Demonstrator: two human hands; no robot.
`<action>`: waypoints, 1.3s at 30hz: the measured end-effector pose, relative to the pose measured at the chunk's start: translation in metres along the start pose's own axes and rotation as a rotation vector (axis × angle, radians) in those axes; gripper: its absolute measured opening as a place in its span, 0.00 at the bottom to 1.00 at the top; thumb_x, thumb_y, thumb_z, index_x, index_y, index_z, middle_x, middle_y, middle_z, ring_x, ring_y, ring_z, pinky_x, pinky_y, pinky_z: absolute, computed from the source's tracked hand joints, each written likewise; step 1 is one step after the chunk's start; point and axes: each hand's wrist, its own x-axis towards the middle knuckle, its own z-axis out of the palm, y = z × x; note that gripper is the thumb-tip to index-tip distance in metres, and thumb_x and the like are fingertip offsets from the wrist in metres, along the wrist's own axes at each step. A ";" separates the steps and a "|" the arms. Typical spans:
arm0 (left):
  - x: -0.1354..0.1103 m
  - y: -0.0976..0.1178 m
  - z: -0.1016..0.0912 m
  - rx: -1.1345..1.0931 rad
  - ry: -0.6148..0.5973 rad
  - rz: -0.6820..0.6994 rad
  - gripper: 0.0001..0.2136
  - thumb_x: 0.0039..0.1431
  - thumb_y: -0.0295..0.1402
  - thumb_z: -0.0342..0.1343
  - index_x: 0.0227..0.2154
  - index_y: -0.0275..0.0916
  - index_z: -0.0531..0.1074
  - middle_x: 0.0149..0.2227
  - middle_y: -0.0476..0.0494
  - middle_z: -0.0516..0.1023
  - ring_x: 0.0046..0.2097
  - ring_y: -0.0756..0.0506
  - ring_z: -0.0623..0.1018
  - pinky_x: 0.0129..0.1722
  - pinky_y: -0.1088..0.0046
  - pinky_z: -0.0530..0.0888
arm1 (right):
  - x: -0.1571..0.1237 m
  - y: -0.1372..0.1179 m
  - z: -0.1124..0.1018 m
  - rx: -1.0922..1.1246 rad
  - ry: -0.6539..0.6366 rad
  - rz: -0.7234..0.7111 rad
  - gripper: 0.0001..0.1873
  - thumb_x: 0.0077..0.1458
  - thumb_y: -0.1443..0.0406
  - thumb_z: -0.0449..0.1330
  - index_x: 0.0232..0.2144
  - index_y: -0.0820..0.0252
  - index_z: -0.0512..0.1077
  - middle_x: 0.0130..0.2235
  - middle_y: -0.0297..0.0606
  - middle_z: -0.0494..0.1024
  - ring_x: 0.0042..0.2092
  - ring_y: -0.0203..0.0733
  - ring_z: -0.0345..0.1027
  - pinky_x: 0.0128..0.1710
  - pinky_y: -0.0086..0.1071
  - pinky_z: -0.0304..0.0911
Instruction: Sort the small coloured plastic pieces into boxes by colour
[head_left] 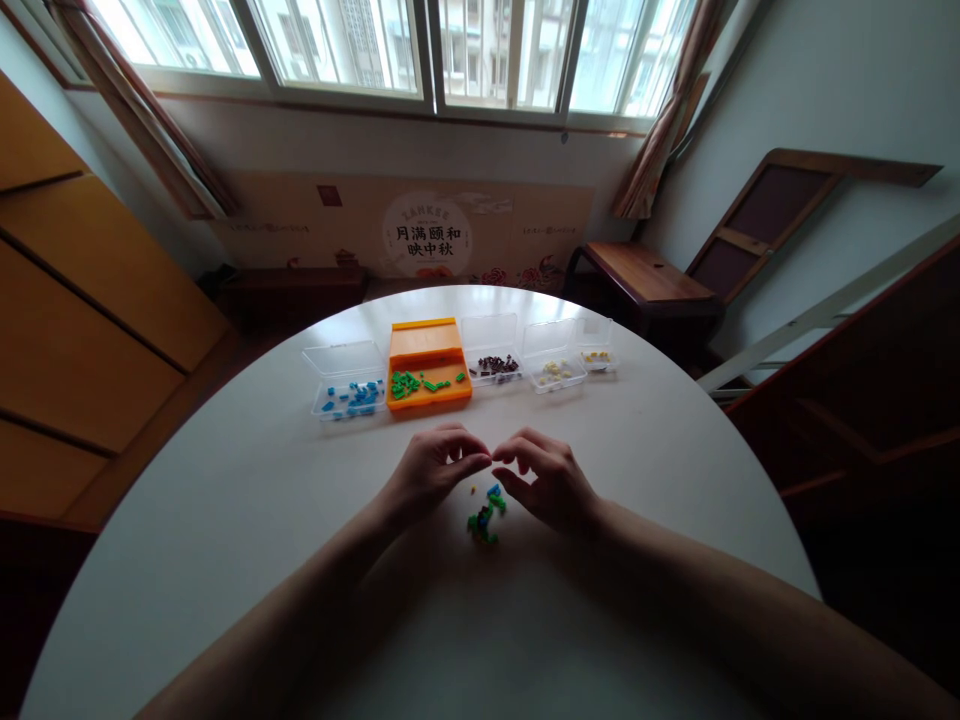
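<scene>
My left hand (442,462) is closed in a pinch, thumb against forefinger; whatever lies between the tips is too small to make out. Close against those fingertips is my right hand (551,480), its fingers curved and its thumb apart from them. Below the two hands, a small figure of green, blue and dark building bricks (493,505) lies on the white table (247,480). A tiny yellow brick (473,490) sits just beside its upper end.
Along the table's far side stand open clear boxes with blue bricks (356,398), dark brown bricks (496,367), pale bricks (555,372) and yellow bricks (596,358). Among them is an orange box (431,403) holding green bricks (406,384). A wooden chair (652,272) stands beyond the table.
</scene>
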 end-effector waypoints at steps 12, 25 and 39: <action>-0.004 0.003 0.005 -0.096 -0.011 -0.020 0.17 0.57 0.45 0.57 0.26 0.35 0.79 0.25 0.45 0.73 0.27 0.51 0.70 0.27 0.77 0.66 | 0.002 -0.008 -0.002 0.000 0.078 0.011 0.07 0.58 0.63 0.60 0.28 0.57 0.71 0.29 0.34 0.75 0.27 0.32 0.66 0.29 0.26 0.61; -0.006 0.001 0.000 -0.062 -0.017 -0.010 0.25 0.62 0.51 0.46 0.32 0.34 0.80 0.25 0.43 0.72 0.30 0.47 0.73 0.31 0.73 0.70 | 0.015 0.015 -0.015 -0.004 0.138 0.111 0.07 0.60 0.63 0.57 0.31 0.58 0.73 0.29 0.34 0.74 0.27 0.33 0.64 0.29 0.26 0.62; -0.007 -0.003 0.000 -0.042 0.029 -0.003 0.24 0.64 0.48 0.45 0.29 0.34 0.79 0.24 0.44 0.71 0.28 0.49 0.72 0.29 0.75 0.69 | 0.036 0.176 -0.086 -0.316 0.602 0.618 0.18 0.52 0.56 0.56 0.35 0.65 0.79 0.33 0.44 0.78 0.30 0.40 0.66 0.33 0.35 0.62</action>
